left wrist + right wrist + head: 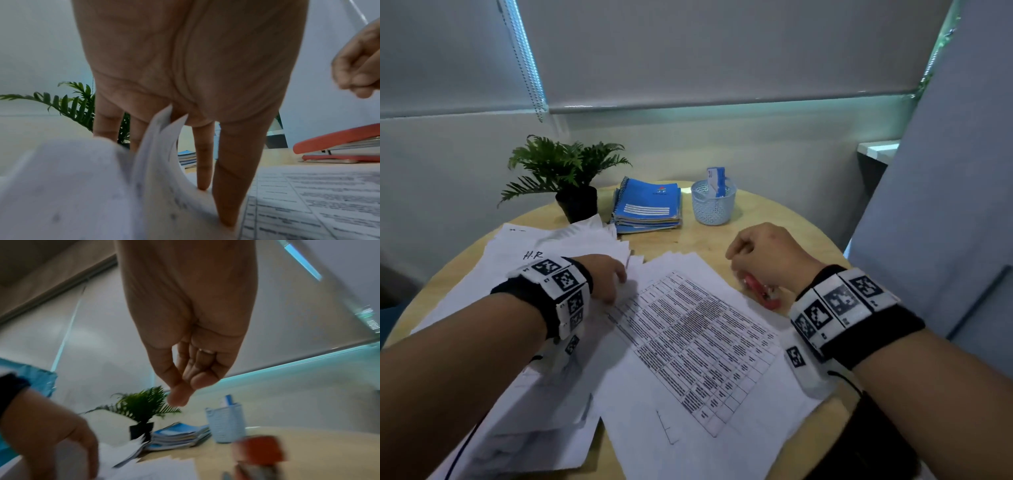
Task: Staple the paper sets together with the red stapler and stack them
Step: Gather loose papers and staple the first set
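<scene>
A printed paper set (pixel 698 342) with a table of text lies in the middle of the round table. My left hand (pixel 609 277) presses straight fingers (pixel 232 162) on its far left corner, where loose sheet corners (pixel 162 129) curl up between the fingers. Left of it spreads a loose pile of white sheets (pixel 544 246), one marked "H.R". The red stapler (pixel 760 291) lies on the table beside the set's right edge. My right hand (pixel 756 253) hovers just above the stapler, with its fingers (pixel 193 369) curled in and nothing in them.
At the back of the wooden table (pixel 774 219) stand a potted fern (pixel 571 171), a stack of blue spiral notebooks (pixel 647 205) and a pale blue mesh basket (pixel 712 205). A wall and blinds close off the far side, and a grey panel stands at the right.
</scene>
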`<state>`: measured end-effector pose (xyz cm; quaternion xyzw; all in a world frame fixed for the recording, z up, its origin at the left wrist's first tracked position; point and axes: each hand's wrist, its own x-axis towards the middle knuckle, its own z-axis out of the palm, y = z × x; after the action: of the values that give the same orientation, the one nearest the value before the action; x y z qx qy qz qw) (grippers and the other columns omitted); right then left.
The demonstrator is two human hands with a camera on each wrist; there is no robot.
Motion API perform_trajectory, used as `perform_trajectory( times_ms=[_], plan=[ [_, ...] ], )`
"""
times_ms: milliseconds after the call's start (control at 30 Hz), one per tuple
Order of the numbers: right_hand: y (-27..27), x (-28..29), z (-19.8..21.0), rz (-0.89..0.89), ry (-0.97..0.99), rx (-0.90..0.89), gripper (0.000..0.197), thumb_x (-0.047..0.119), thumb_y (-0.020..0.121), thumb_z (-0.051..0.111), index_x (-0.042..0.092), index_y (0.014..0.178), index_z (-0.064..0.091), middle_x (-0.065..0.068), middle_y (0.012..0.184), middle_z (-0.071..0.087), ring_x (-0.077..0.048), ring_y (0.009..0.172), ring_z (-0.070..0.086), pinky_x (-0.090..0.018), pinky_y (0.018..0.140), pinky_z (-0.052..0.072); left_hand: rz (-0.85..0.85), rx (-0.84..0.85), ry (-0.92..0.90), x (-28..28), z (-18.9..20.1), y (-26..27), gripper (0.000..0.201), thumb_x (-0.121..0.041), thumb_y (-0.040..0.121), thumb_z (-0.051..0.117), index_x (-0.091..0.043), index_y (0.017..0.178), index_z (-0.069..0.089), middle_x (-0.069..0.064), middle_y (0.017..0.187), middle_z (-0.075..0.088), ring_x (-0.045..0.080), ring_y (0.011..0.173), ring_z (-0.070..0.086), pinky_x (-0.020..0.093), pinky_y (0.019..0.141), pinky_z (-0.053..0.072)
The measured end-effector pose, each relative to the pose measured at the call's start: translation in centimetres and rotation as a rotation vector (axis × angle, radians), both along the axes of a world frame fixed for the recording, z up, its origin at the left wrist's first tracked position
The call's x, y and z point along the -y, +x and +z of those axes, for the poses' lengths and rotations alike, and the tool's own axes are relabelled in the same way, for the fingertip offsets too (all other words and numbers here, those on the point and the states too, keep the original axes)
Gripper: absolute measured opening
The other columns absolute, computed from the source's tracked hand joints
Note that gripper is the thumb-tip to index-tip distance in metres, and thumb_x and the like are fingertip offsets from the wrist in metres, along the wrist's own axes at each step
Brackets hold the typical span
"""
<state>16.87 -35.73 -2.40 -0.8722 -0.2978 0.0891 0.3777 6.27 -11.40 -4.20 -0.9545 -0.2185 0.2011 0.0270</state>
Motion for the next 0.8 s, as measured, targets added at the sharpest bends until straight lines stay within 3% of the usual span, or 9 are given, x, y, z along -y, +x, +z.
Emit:
perform_trajectory(
  times_ms=[133, 333, 433, 500, 567, 600, 667, 733, 800],
  plan=[
    [2.2, 6.0, -0.3, -0.09, -0.002, 0.068, 0.012, 0.002, 0.08, 0.06, 0.007, 0.077, 0.071, 0.007, 0.062, 0.063, -0.005, 0.054, 0.061, -0.014, 0.053, 0.044, 0.027, -0.052, 0.024, -0.2, -0.4, 1.0, 0.051, -0.02, 0.079, 0.068, -0.028, 0.127, 0.053, 0.003, 0.133, 0.048, 0.02, 0.119, 0.046, 0.021, 0.088, 0.04],
    [5.5, 15.2, -3.5, -0.247, -0.05, 0.002, 0.011, 0.002, 0.082, 0.06, 0.008, 0.079, 0.068, 0.005, 0.063, 0.063, 0.005, 0.045, 0.057, -0.004, 0.049, 0.04, 0.065, -0.056, 0.047, -1.0, -1.4, 1.6, 0.05, -0.022, 0.077, 0.071, -0.03, 0.124, 0.054, 0.004, 0.131, 0.049, 0.019, 0.116, 0.047, 0.02, 0.089, 0.039],
    [7.1, 18.5, -5.9, -0.335, -0.136, 0.013, 0.013, 0.0, 0.081, 0.058, 0.01, 0.077, 0.066, 0.005, 0.062, 0.061, -0.003, 0.055, 0.058, -0.004, 0.048, 0.038, 0.076, -0.047, 0.035, -1.4, -1.6, 1.7, 0.049, -0.025, 0.076, 0.073, -0.029, 0.122, 0.055, 0.003, 0.129, 0.051, 0.018, 0.114, 0.048, 0.021, 0.09, 0.038],
    [8.0, 20.2, -7.8, -0.363, -0.201, -0.002, 0.013, 0.002, 0.083, 0.058, 0.006, 0.076, 0.067, 0.005, 0.059, 0.06, -0.002, 0.052, 0.059, -0.003, 0.045, 0.038, 0.08, -0.035, 0.014, -2.1, -1.8, 1.8, 0.049, -0.026, 0.074, 0.076, -0.028, 0.119, 0.057, 0.004, 0.127, 0.054, 0.019, 0.112, 0.049, 0.022, 0.091, 0.039],
    [8.9, 21.8, -9.7, -0.403, -0.254, -0.033, 0.014, 0.002, 0.085, 0.058, 0.001, 0.078, 0.069, -0.001, 0.061, 0.064, -0.01, 0.056, 0.064, -0.005, 0.044, 0.04, 0.077, -0.021, 0.004, -2.6, -2.0, 1.8, 0.049, -0.026, 0.071, 0.078, -0.029, 0.117, 0.059, 0.004, 0.125, 0.055, 0.02, 0.111, 0.05, 0.024, 0.093, 0.039],
    [9.3, 22.4, -10.6, -0.429, -0.277, -0.044, 0.014, 0.002, 0.086, 0.058, 0.0, 0.081, 0.071, -0.006, 0.066, 0.067, -0.017, 0.062, 0.067, -0.008, 0.048, 0.044, 0.077, -0.026, 0.003, -2.7, -2.0, 1.7, 0.049, -0.028, 0.071, 0.079, -0.031, 0.116, 0.059, 0.003, 0.124, 0.055, 0.02, 0.111, 0.05, 0.026, 0.094, 0.04],
    [10.2, 23.5, -12.1, -0.447, -0.354, -0.065, 0.015, 0.002, 0.086, 0.059, 0.001, 0.089, 0.073, -0.012, 0.085, 0.072, -0.024, 0.082, 0.07, -0.022, 0.072, 0.052, 0.081, -0.035, 0.003, -3.3, -2.2, 1.8, 0.049, -0.032, 0.067, 0.08, -0.037, 0.111, 0.058, 0.001, 0.122, 0.055, 0.019, 0.111, 0.051, 0.029, 0.097, 0.04],
    [10.7, 24.3, -12.9, -0.434, -0.447, -0.053, 0.022, 0.001, 0.086, 0.059, 0.004, 0.102, 0.073, -0.012, 0.106, 0.07, -0.025, 0.104, 0.065, -0.026, 0.093, 0.047, 0.075, -0.041, -0.022, -4.4, -2.5, 2.1, 0.051, -0.04, 0.057, 0.082, -0.042, 0.102, 0.057, -0.001, 0.116, 0.058, 0.019, 0.107, 0.054, 0.032, 0.097, 0.041],
    [11.2, 24.7, -13.1, -0.439, -0.475, -0.056, 0.026, 0.001, 0.085, 0.06, 0.006, 0.107, 0.072, -0.011, 0.115, 0.068, -0.023, 0.112, 0.06, -0.024, 0.097, 0.042, 0.08, -0.02, -0.017, -7.5, -4.0, 2.9, 0.054, -0.049, 0.045, 0.083, -0.046, 0.093, 0.06, -0.004, 0.108, 0.061, 0.017, 0.101, 0.057, 0.033, 0.096, 0.043]
  ],
)
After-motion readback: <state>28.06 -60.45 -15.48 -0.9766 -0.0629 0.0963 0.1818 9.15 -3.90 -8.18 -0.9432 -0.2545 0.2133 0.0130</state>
